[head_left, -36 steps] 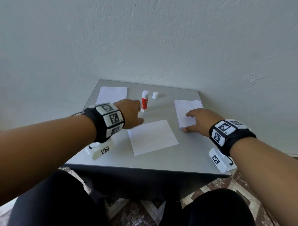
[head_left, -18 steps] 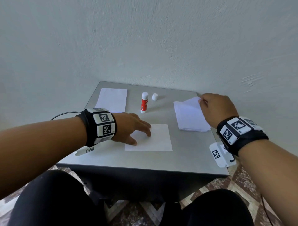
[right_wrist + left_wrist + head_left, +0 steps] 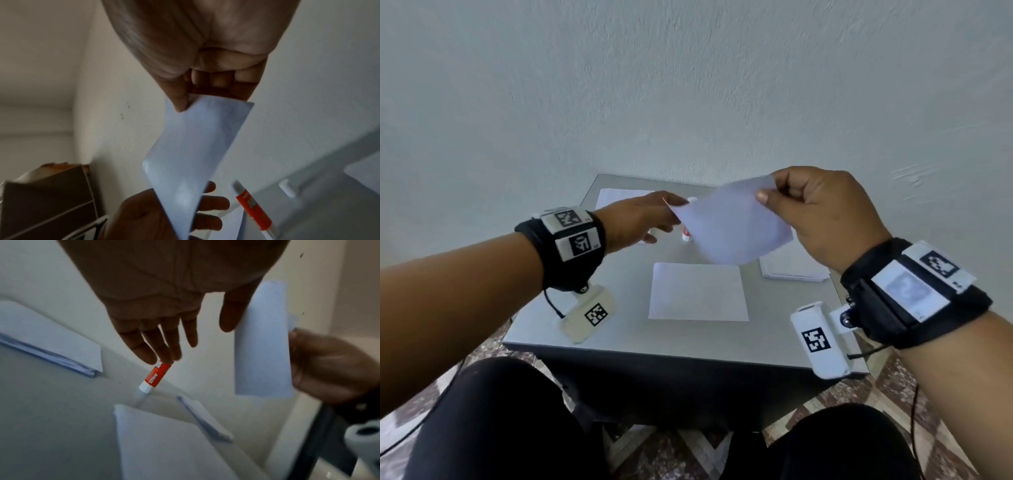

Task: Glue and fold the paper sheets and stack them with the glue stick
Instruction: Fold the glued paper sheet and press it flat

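Mid-frame, head view: I note right hand pinching thin white paper sheet; left hand, fingers spread, nearer upright red-and-white glue stick.

head view above, wrist views close

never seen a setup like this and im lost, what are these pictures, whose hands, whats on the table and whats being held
No machine here: a person wears three cameras, one on the head and one on each wrist, strapped on with black bands. The head view looks down over both arms; each wrist view looks along its own hand.

On the grey table lie one flat paper sheet, a paper stack to the right, another sheet far left, and an upright orange glue stick with its cap off.

The right hand pinches a lifted sheet by its corner. The left hand is open, fingers straight, reaching toward that sheet and holding nothing.
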